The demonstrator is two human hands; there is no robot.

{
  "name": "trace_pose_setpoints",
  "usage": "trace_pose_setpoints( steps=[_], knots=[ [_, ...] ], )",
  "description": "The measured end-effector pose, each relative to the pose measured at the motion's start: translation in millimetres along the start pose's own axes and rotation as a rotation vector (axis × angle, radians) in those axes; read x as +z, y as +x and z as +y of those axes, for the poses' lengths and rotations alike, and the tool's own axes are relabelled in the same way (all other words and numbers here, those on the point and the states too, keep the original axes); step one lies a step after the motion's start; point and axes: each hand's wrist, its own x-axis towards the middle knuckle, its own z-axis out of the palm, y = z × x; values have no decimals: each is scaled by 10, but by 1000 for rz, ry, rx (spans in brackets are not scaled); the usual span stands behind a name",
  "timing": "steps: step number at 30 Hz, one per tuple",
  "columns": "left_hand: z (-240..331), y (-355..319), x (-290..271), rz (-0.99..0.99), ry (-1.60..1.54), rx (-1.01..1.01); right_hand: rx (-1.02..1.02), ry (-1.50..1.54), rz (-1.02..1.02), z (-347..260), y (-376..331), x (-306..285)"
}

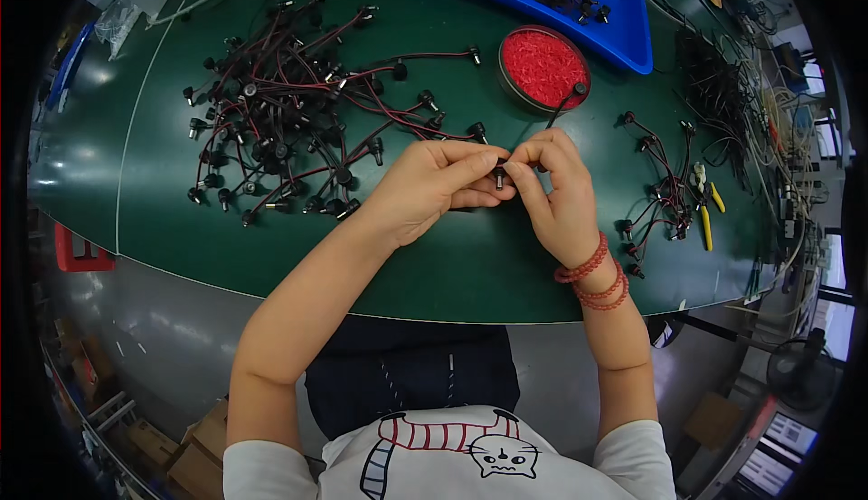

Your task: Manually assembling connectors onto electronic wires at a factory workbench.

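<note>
Near the front of the green table (434,283) my hands meet. A short cable with black plug ends is pinched between them, one black plug end (499,176) with a metal tip showing at the fingertips. My left hand (443,179) is closed on it from the left. From the other side my right hand (556,188), with red bead bracelets at the wrist, grips the same cable. A black lead with a round end (579,90) rises behind the right fingers, over the rim of a round tin (511,93). Small red pieces (542,66) fill the tin.
A big tangle of red-and-black cables (280,111) lies to the left. A smaller group of cables (669,193) sits at the right, beside yellow-handled cutters (707,227). At the back is a blue tray (633,48) holding more cables. Thin black wires (714,93) are heaped far right.
</note>
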Motion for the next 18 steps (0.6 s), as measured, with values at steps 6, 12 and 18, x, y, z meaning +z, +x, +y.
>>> trace_pose_setpoints(
  steps=[6, 12, 18],
  knots=[
    [20, -5, 12, 8, -58, -1, -6, -18, 8, -13, -3, -12],
    [27, -9, 39, 37, -47, -5, 39, -9, 17, -31, -10, 4],
    [7, 1, 44, 30, -46, 11, 61, -4, 22, -35, -13, 13]
  ],
)
